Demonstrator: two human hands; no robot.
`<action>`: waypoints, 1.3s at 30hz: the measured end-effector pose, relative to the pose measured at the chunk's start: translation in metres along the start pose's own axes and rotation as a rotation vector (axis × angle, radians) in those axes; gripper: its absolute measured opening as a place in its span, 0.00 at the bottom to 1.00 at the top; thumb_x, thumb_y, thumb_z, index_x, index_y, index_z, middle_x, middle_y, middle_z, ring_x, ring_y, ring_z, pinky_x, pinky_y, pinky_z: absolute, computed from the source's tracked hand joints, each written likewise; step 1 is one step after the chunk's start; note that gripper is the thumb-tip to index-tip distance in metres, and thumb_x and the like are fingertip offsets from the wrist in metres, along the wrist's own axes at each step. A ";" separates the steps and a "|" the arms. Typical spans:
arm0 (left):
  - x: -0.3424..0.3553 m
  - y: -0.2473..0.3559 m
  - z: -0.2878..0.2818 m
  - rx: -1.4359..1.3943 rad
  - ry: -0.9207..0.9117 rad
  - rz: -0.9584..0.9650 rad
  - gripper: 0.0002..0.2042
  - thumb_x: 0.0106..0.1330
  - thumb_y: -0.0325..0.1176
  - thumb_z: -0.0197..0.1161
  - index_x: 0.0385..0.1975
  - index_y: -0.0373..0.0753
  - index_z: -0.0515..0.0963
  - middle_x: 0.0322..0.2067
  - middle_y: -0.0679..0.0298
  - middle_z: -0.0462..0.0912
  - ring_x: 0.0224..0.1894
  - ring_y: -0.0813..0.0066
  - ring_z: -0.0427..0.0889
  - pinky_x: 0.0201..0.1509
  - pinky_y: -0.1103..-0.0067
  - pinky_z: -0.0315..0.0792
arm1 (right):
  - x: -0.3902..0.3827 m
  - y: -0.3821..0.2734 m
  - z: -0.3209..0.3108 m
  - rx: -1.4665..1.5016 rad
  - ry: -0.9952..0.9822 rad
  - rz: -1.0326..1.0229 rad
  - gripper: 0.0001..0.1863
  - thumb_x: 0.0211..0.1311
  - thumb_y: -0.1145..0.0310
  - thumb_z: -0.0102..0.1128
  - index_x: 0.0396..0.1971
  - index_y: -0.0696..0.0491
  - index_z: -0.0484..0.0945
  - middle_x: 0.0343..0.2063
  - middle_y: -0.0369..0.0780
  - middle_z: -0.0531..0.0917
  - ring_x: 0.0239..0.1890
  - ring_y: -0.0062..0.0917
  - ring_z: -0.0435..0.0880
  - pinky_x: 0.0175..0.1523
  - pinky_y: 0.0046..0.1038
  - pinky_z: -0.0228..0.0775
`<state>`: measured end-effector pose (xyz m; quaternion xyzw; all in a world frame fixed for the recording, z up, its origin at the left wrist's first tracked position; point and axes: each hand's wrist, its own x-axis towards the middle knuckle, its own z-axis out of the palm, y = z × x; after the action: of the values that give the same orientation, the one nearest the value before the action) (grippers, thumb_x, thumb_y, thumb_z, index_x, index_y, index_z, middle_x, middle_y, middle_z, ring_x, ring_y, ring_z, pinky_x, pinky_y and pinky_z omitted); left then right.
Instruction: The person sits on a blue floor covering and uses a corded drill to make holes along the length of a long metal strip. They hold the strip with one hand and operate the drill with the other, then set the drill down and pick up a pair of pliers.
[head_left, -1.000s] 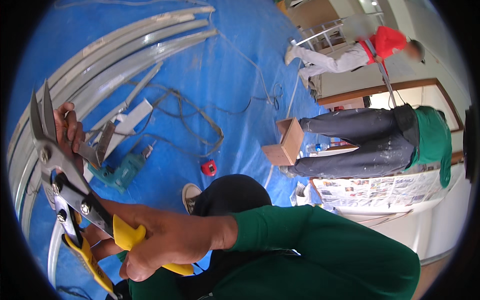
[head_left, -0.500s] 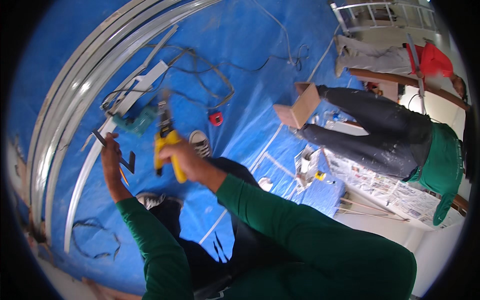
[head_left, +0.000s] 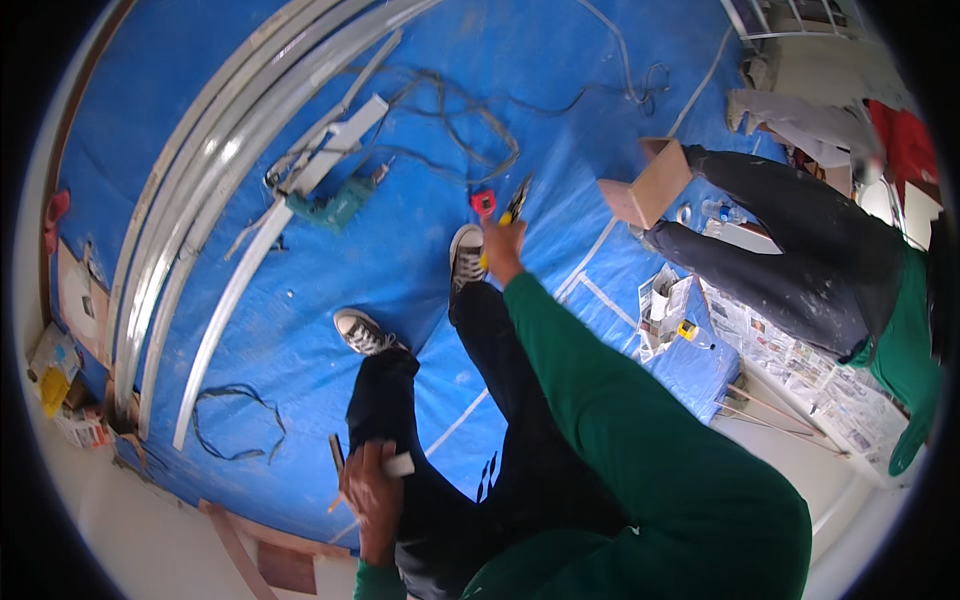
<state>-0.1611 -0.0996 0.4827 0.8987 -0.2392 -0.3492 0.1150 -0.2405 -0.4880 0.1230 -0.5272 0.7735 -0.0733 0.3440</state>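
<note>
My right hand (head_left: 504,246) is closed round yellow-handled tin snips (head_left: 516,205), their dark jaws pointing away from me, low over the blue sheet. Just left of the jaws lies a red tape measure (head_left: 483,203). Close to my thigh, my left hand (head_left: 372,500) grips a short bent metal piece (head_left: 400,465); one end shows pale, and a darker strip sticks out on the other side. A thin orange stick, like a pencil (head_left: 336,502), pokes out by the same fingers. The fingers partly hide both.
Long metal channels (head_left: 190,215) lie at the left. A teal drill (head_left: 338,204) rests beside a narrow strip (head_left: 345,135) and loose cables (head_left: 450,115). At the right, a co-worker in dark trousers (head_left: 740,260) is near a bent wooden board (head_left: 650,190). Newspapers (head_left: 790,340) cover a surface.
My right hand has moved right with the snips, down beside the tape measure. My left hand has come back toward my body with the metal piece and orange stick. The view has shifted.
</note>
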 end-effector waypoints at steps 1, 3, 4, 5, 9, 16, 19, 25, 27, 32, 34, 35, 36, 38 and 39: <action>-0.011 0.001 -0.002 -0.091 0.040 -0.020 0.04 0.81 0.33 0.68 0.42 0.42 0.84 0.34 0.55 0.87 0.39 0.47 0.87 0.43 0.52 0.77 | 0.026 0.008 0.013 -0.008 0.019 0.000 0.45 0.60 0.53 0.88 0.62 0.71 0.73 0.51 0.54 0.87 0.48 0.45 0.89 0.53 0.47 0.83; -0.019 -0.001 -0.001 -0.230 0.139 -0.049 0.07 0.83 0.33 0.66 0.41 0.39 0.83 0.34 0.53 0.86 0.38 0.44 0.86 0.43 0.52 0.76 | 0.078 0.017 0.040 -0.029 -0.083 0.082 0.51 0.57 0.51 0.90 0.65 0.72 0.71 0.59 0.60 0.85 0.59 0.50 0.87 0.62 0.47 0.82; -0.015 -0.004 0.002 -0.251 0.115 -0.144 0.09 0.85 0.35 0.63 0.41 0.37 0.82 0.35 0.52 0.86 0.38 0.43 0.85 0.42 0.52 0.75 | 0.095 0.024 0.053 -0.026 -0.126 0.123 0.53 0.56 0.50 0.91 0.67 0.72 0.70 0.64 0.62 0.83 0.66 0.53 0.85 0.68 0.47 0.81; -0.010 -0.006 0.004 -0.210 0.085 -0.171 0.10 0.86 0.35 0.63 0.41 0.37 0.82 0.35 0.52 0.86 0.37 0.43 0.85 0.42 0.52 0.75 | 0.105 0.031 0.068 -0.109 -0.092 0.062 0.56 0.54 0.49 0.92 0.68 0.72 0.69 0.66 0.63 0.82 0.68 0.54 0.84 0.70 0.47 0.80; 0.018 -0.010 0.016 -0.120 0.002 -0.070 0.10 0.85 0.35 0.62 0.40 0.39 0.82 0.29 0.54 0.82 0.31 0.46 0.81 0.38 0.55 0.73 | 0.117 0.050 0.101 -0.295 -0.142 -0.116 0.55 0.51 0.52 0.92 0.68 0.70 0.70 0.72 0.64 0.76 0.73 0.55 0.80 0.74 0.47 0.79; 0.031 -0.009 0.015 -0.160 0.050 -0.022 0.08 0.82 0.34 0.64 0.40 0.40 0.83 0.29 0.54 0.84 0.30 0.44 0.84 0.38 0.54 0.74 | 0.091 0.039 0.053 -0.319 -0.219 -0.150 0.40 0.59 0.51 0.80 0.60 0.67 0.77 0.54 0.61 0.89 0.60 0.56 0.90 0.65 0.50 0.84; 0.027 -0.015 0.015 -0.187 0.061 -0.102 0.05 0.81 0.33 0.64 0.42 0.41 0.85 0.33 0.51 0.89 0.36 0.39 0.88 0.41 0.52 0.76 | 0.060 0.050 -0.019 -0.395 -0.296 -0.094 0.44 0.60 0.46 0.78 0.61 0.69 0.76 0.56 0.65 0.87 0.62 0.62 0.88 0.66 0.53 0.82; 0.037 -0.028 0.006 0.007 -0.119 -0.276 0.12 0.84 0.46 0.63 0.45 0.44 0.84 0.36 0.46 0.92 0.42 0.34 0.90 0.46 0.46 0.78 | -0.064 0.100 -0.231 -0.465 -0.399 -0.066 0.41 0.60 0.42 0.80 0.51 0.68 0.80 0.48 0.64 0.90 0.56 0.63 0.90 0.59 0.56 0.83; 0.043 -0.023 0.001 0.102 -0.185 -0.211 0.17 0.85 0.51 0.60 0.47 0.43 0.83 0.40 0.45 0.93 0.45 0.32 0.91 0.50 0.44 0.79 | -0.110 0.110 -0.305 -0.407 -0.429 0.037 0.41 0.58 0.43 0.82 0.53 0.66 0.79 0.51 0.65 0.89 0.58 0.63 0.89 0.59 0.57 0.83; 0.054 0.001 -0.040 0.286 -0.447 -0.086 0.24 0.87 0.57 0.53 0.55 0.40 0.83 0.50 0.36 0.91 0.54 0.26 0.89 0.59 0.39 0.79 | -0.196 0.137 -0.471 -0.457 -0.555 0.144 0.42 0.52 0.44 0.86 0.55 0.63 0.81 0.48 0.58 0.93 0.55 0.55 0.94 0.58 0.51 0.86; 0.059 0.011 -0.068 0.335 -0.471 0.009 0.24 0.87 0.56 0.52 0.55 0.42 0.84 0.52 0.38 0.91 0.55 0.27 0.89 0.60 0.39 0.79 | -0.211 0.149 -0.519 -0.411 -0.588 0.218 0.40 0.49 0.45 0.88 0.52 0.61 0.84 0.47 0.54 0.94 0.52 0.48 0.96 0.57 0.47 0.87; 0.062 0.014 -0.084 0.345 -0.480 0.065 0.22 0.87 0.54 0.52 0.55 0.42 0.84 0.52 0.39 0.91 0.55 0.28 0.89 0.60 0.40 0.80 | -0.217 0.154 -0.538 -0.383 -0.588 0.254 0.38 0.48 0.45 0.89 0.49 0.60 0.87 0.46 0.52 0.95 0.50 0.45 0.96 0.56 0.45 0.88; 0.069 0.019 -0.098 0.365 -0.483 0.120 0.21 0.87 0.52 0.51 0.55 0.43 0.84 0.52 0.41 0.91 0.55 0.29 0.89 0.60 0.41 0.80 | -0.217 0.157 -0.553 -0.355 -0.614 0.279 0.35 0.47 0.46 0.89 0.46 0.58 0.89 0.43 0.49 0.96 0.48 0.43 0.97 0.55 0.43 0.88; 0.083 0.029 -0.125 0.507 -0.504 0.233 0.16 0.87 0.43 0.51 0.54 0.44 0.86 0.50 0.45 0.89 0.55 0.34 0.89 0.59 0.45 0.83 | -0.212 0.158 -0.574 -0.281 -0.672 0.314 0.32 0.45 0.47 0.90 0.42 0.57 0.91 0.40 0.46 0.95 0.43 0.38 0.96 0.51 0.41 0.88; 0.090 0.037 -0.136 0.518 -0.490 0.260 0.14 0.86 0.39 0.52 0.55 0.44 0.86 0.47 0.45 0.89 0.53 0.36 0.90 0.58 0.47 0.84 | -0.204 0.155 -0.583 -0.227 -0.686 0.306 0.32 0.44 0.48 0.90 0.42 0.57 0.91 0.38 0.45 0.95 0.41 0.36 0.95 0.48 0.40 0.88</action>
<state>-0.0234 -0.1719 0.5437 0.7500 -0.4518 -0.4642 -0.1333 -0.6723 -0.3896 0.5800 -0.4343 0.6865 0.2455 0.5289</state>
